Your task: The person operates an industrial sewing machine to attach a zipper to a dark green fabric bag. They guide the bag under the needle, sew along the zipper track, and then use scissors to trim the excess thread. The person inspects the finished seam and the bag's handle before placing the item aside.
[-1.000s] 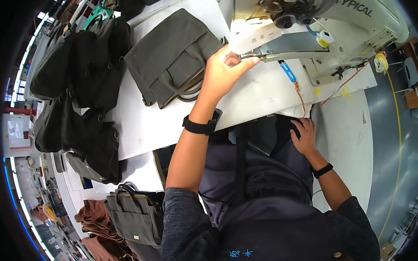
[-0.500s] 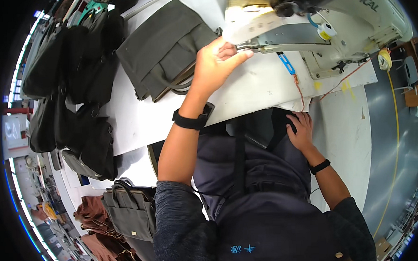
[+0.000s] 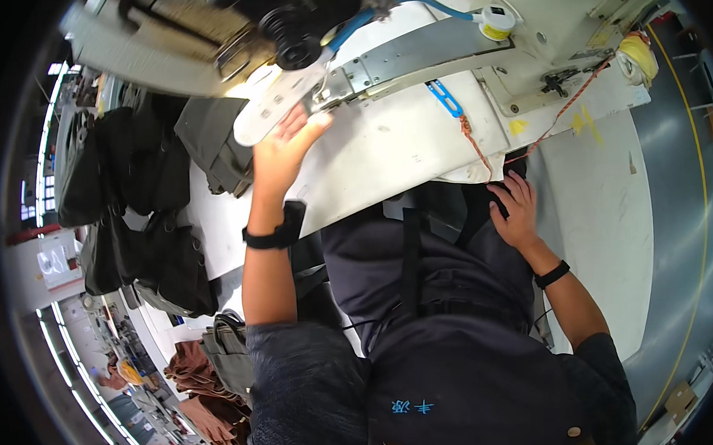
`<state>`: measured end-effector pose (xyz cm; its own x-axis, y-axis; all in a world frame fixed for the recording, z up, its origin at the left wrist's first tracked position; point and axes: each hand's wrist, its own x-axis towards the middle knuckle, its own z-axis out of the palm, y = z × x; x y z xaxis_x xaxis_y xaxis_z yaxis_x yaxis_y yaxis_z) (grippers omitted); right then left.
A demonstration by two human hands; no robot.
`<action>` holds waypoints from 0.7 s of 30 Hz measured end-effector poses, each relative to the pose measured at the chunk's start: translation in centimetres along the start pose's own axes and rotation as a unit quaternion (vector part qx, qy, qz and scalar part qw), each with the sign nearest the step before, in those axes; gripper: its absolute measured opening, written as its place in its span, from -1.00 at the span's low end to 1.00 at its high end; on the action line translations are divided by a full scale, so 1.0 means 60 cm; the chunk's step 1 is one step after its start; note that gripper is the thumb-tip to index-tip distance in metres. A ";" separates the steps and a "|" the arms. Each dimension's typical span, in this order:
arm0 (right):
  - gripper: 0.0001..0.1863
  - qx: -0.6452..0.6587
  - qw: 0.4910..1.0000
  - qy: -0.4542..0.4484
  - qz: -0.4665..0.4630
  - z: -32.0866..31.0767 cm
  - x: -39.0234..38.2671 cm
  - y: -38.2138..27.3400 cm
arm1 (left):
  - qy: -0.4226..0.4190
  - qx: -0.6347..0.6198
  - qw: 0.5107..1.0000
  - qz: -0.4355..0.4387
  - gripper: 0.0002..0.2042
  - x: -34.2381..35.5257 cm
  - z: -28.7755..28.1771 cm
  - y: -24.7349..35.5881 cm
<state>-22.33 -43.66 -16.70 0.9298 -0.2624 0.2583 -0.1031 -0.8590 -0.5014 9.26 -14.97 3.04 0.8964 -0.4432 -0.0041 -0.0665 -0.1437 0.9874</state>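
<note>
My left hand reaches up to the sewing machine's metal arm, fingers curled and thumb raised beside a pale clear guard; what they grip is unclear. Above it is the machine head with black knobs. My right hand lies with fingers apart on dark material just below the table edge, by my lap. A blue slotted tool on an orange cord lies on the white table. A folded dark olive bag is left of my left hand.
Several dark bags are piled at the left. Below them are an olive handbag and brown leather pieces. A yellow roll is by the machine's right end. A walkway with a yellow line runs along the right.
The view has swung, so the machine head fills more of the top. My left hand stays at the metal arm, its thumb now more raised. My right hand stays below the table edge.
</note>
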 end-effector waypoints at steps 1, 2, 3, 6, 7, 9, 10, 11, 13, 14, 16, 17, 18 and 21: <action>-0.63 0.001 1.000 0.003 0.004 0.000 -0.001 0.003 | -0.040 0.011 0.999 0.006 -0.48 -0.012 -0.012 -0.009; -0.63 0.002 1.000 0.003 0.007 -0.002 -0.001 0.006 | -0.078 0.021 0.997 0.011 -0.48 -0.033 -0.013 -0.004; -0.63 0.004 1.000 0.004 0.005 -0.001 0.002 0.007 | -0.088 0.021 0.996 -0.009 -0.48 -0.058 -0.009 -0.011; -0.64 0.003 1.000 0.005 -0.006 0.007 0.017 -0.003 | -0.090 0.150 0.985 -0.006 -0.48 -0.113 0.025 -0.032; -0.65 0.000 1.000 0.003 -0.008 0.011 0.022 -0.009 | -0.082 0.201 0.976 0.023 -0.45 -0.116 0.034 -0.038; -0.67 -0.011 1.000 -0.006 -0.014 0.015 0.026 -0.020 | -0.064 0.294 0.950 0.085 -0.39 -0.117 0.045 -0.053; -0.68 -0.020 1.000 -0.005 -0.020 0.018 0.028 -0.028 | -0.056 0.338 0.932 0.119 -0.37 -0.109 0.050 -0.058; -0.70 -0.029 0.999 -0.006 -0.027 0.019 0.028 -0.042 | -0.047 0.381 0.911 0.150 -0.35 -0.107 0.051 -0.059; -0.72 0.001 0.999 -0.021 -0.050 0.015 0.025 -0.069 | -0.003 0.385 0.907 0.171 -0.32 -0.109 0.049 -0.062; -0.74 0.034 0.997 -0.033 -0.063 0.009 0.021 -0.080 | 0.016 0.382 0.905 0.186 -0.31 -0.107 0.051 -0.064; -0.78 0.110 0.990 -0.020 -0.087 -0.011 0.020 -0.129 | 0.061 0.371 0.901 0.217 -0.50 -0.119 0.045 -0.052; -0.81 0.123 0.986 -0.023 -0.106 -0.037 0.040 -0.165 | 0.055 0.364 0.905 0.215 -0.55 -0.125 0.028 -0.049; -0.83 0.138 0.982 -0.027 -0.125 -0.066 0.062 -0.196 | 0.050 0.359 0.907 0.214 -0.61 -0.125 0.013 -0.041; -0.88 0.124 0.981 0.061 -0.133 -0.099 0.158 -0.211 | 0.168 0.452 0.793 0.371 -0.68 -0.077 -0.014 0.011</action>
<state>-14.32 -37.88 -3.00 0.8616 -0.1060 0.4963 0.2415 -0.7745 -0.5847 5.46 -12.31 3.84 0.5196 -0.4635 0.7177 -0.7816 -0.5972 0.1802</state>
